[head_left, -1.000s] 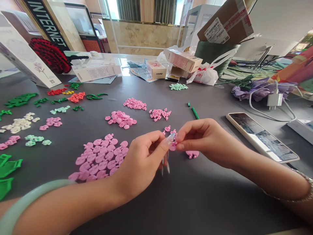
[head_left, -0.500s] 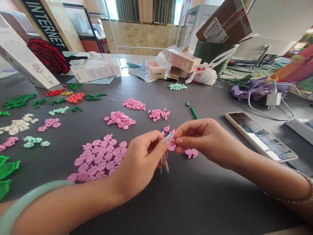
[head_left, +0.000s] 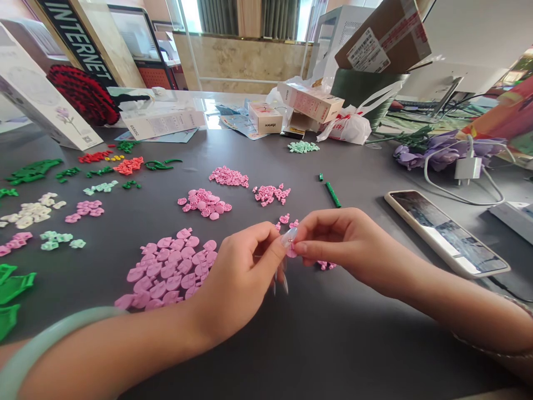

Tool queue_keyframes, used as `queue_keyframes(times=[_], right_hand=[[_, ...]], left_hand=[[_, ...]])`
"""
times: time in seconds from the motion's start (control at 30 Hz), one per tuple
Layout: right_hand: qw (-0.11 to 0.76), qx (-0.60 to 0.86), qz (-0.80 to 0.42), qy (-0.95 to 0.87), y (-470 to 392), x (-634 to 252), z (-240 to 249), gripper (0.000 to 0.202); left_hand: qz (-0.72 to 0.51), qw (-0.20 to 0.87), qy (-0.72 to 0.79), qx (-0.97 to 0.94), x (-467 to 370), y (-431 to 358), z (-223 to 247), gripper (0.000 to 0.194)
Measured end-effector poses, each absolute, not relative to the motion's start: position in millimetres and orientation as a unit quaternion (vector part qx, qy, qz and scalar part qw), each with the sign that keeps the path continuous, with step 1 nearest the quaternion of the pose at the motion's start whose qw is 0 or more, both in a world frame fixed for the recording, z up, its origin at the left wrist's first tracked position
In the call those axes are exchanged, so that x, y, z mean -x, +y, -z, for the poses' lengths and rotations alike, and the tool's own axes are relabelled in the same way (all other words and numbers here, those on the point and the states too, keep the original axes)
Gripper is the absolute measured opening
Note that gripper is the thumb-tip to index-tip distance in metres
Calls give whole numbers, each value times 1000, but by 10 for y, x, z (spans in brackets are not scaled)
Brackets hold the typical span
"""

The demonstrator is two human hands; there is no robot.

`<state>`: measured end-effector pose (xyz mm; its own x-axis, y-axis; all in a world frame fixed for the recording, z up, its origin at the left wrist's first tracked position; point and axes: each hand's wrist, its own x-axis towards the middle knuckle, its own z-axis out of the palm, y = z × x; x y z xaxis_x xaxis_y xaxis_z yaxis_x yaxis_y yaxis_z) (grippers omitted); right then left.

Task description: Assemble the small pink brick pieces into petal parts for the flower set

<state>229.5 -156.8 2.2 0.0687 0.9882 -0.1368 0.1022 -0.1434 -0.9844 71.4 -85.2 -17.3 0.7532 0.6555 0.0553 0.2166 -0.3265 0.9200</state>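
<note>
Between the fingertips of my left hand (head_left: 245,272) and my right hand (head_left: 347,239) is a small pink plastic building piece (head_left: 291,251), mostly covered by the fingers. Both hands are closed in a pinch and meet above the dark table (head_left: 316,344). Just beyond the fingertips lie a few small pink pieces (head_left: 284,219). A pink piece (head_left: 326,265) rests below my right hand, partly hidden by it. Left of my left hand spreads a pile of pink petal pieces (head_left: 169,269).
Sorted pink piles (head_left: 204,204) lie farther back, with green leaf pieces (head_left: 14,291) at the far left. A green rod (head_left: 332,194) is beyond my right hand. To the right are a phone (head_left: 447,233), a charger (head_left: 467,168) and purple flowers (head_left: 441,153). Boxes (head_left: 265,118) stand behind.
My right hand has shifted slightly left and down, closer to my left fingertips, and now covers more of the pink piece below it. My left hand is nearly still.
</note>
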Motion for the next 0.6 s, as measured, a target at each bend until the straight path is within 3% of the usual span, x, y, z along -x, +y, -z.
queue_keyframes(times=[0.6], right_hand=[[415,525,-617,-414,-1552,-2354,15,8]], left_hand=[[-248,414,237,-844,-671,-894,148,29]])
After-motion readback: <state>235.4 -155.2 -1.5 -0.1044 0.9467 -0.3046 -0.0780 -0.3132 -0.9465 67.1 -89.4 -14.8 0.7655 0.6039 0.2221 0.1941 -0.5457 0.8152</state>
